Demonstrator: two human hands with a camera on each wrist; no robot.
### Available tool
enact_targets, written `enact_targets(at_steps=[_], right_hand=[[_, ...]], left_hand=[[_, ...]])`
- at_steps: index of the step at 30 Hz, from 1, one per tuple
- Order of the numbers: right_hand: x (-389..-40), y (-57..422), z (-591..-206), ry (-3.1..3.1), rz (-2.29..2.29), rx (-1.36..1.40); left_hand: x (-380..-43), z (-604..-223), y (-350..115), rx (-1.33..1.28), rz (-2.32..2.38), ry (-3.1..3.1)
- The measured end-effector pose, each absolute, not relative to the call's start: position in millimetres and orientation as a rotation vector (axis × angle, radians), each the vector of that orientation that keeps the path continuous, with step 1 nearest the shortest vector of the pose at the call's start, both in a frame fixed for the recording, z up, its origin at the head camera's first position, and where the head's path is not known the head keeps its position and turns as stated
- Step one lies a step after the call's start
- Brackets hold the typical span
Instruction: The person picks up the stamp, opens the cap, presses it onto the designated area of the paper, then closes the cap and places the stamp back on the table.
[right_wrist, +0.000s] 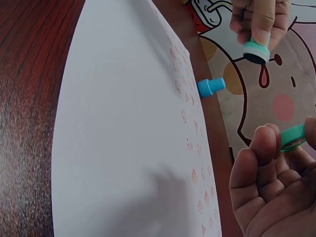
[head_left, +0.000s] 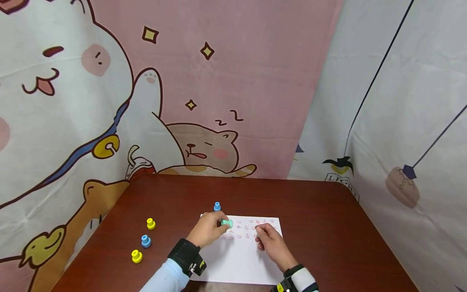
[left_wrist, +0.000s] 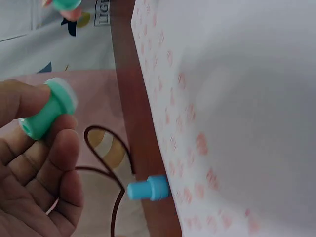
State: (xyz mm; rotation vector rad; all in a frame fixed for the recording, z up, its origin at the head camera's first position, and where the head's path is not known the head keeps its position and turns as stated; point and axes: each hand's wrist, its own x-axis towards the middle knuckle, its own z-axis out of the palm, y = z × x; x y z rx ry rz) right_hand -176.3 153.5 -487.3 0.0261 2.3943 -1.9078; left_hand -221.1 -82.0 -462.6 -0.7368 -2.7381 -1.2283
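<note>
My left hand (head_left: 208,229) pinches a green toy stamp (left_wrist: 47,111) between thumb and fingers, above the back left part of a white sheet of paper (head_left: 237,263). In the right wrist view, the stamp's dark end faces outward, uncovered. My right hand (head_left: 273,245) holds a small round green cap (right_wrist: 293,138) between thumb and fingertips, over the sheet's right side and apart from the stamp. Rows of small red stamped prints (right_wrist: 194,175) run across the far part of the paper. Just beyond its back edge stands a blue stamp (head_left: 217,206).
Left of the paper, on the brown table (head_left: 321,243), stand a yellow stamp (head_left: 151,223), a blue stamp (head_left: 146,241) and another yellow stamp (head_left: 136,256). A cloth with cartoon animals (head_left: 211,146) hangs behind the table.
</note>
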Motion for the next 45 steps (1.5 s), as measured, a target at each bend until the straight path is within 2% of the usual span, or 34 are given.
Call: enact_targets(at_steps=[10,23,30,45], right_hand=[[-175.3,152.1,-485.5,2.422,-1.89,0.062],[-173.4,150.9,-487.9,2.415,-1.893,0.066],[-172.5,151.6,-488.8,2.4,-1.913,0.072],[-172.8,153.2,-493.2,2.404,-1.889,0.07]], left_hand=[[-224.3,-453.5,-100.2,-0.702,-1.023,-2.841],[-223.9,-463.7,-110.0,-0.647,-0.681,-3.008],[-219.6,-462.9,-109.4,-0.692,-0.555,-3.009],[-221.2,-481.0,-101.5,-0.605,-0.336,-3.108]])
